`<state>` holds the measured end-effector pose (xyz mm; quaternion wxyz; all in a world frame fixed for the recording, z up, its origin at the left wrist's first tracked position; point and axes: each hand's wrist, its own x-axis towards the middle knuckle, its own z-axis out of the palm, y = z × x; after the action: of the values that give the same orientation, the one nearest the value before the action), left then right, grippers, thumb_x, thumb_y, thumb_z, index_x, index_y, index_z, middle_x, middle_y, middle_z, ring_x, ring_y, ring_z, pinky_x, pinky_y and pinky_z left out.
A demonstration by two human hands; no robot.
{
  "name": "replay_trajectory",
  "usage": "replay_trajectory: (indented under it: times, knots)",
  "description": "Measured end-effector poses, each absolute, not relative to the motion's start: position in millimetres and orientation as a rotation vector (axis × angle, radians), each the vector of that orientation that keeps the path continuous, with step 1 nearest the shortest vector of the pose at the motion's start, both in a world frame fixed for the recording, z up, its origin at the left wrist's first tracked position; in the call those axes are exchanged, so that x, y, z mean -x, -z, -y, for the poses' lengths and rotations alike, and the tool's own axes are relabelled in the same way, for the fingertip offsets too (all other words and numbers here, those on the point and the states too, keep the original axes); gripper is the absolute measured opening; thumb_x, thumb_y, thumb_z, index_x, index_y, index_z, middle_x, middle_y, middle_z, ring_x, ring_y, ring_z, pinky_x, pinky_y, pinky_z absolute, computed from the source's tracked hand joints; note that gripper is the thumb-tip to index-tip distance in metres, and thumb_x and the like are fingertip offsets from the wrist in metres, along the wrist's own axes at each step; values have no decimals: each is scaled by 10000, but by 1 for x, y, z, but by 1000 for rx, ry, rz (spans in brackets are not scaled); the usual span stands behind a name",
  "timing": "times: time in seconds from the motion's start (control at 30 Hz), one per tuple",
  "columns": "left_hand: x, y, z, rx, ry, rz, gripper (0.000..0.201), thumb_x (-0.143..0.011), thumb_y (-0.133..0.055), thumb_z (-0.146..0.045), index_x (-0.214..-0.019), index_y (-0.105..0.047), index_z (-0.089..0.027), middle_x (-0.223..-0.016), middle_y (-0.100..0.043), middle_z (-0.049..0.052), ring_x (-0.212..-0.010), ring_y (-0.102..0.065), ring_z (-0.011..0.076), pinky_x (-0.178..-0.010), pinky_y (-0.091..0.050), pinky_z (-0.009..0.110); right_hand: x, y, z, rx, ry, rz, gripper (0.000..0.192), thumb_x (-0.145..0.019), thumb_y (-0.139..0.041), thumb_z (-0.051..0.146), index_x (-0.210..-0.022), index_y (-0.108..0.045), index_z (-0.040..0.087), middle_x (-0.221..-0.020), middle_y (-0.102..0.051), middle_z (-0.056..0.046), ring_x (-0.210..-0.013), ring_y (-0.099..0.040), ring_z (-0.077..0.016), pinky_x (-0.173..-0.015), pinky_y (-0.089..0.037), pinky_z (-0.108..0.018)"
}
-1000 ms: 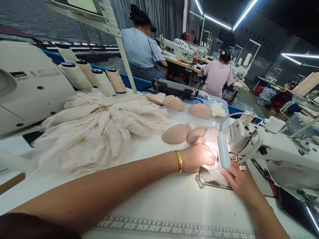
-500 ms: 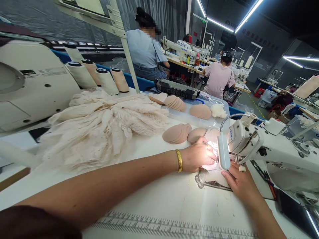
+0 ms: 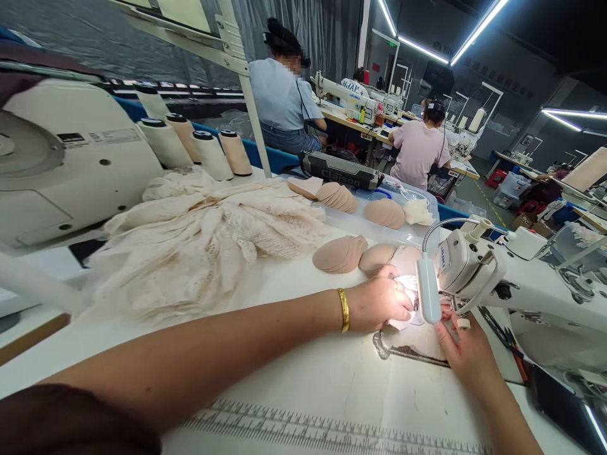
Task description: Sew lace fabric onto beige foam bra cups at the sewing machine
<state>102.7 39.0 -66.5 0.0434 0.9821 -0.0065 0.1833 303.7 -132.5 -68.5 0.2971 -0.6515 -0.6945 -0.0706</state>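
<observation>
We find the small lace piece (image 3: 408,302) lying on the worktop (image 3: 303,379) under the needle of the sewing machine (image 3: 502,284), brightly lit by its lamp (image 3: 428,292); since a second ago our right hand (image 3: 467,354) has slid farther in toward the needle, which suggests the seam is being fed along. Our left hand (image 3: 379,303) stays curled, fingers pinching the lace, right fingers pressed flat on it. Farther off, the clear tray (image 3: 427,202) holds stacked beige cups (image 3: 384,213) and a lace scrap (image 3: 418,212).
</observation>
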Motion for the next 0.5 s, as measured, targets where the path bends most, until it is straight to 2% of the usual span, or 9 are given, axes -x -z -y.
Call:
replay_trajectory:
  times: [0.13, 0.5]
  knots:
    - [-102, 63, -41, -2993, -495, 137, 477, -739, -680, -60, -1134, -699, -326, -1151, -736, 15, -1072, -625, 240, -1029, -321, 447, -303, 68, 133, 1711, 221, 1873, 150, -1026, -485, 314, -1090, -608, 256, -1121, -694, -87, -1088, -645, -280, -926, -564, -473]
    - [-100, 63, -39, -2954, -485, 125, 458, -681, -631, 26, -1027, -686, -269, -1150, -742, -1, -983, -628, 225, -991, -255, 473, -302, 67, 134, 1682, 208, 1875, 104, -1017, -497, 266, -1063, -591, 259, -1107, -700, -99, -1065, -657, -282, -880, -579, -483]
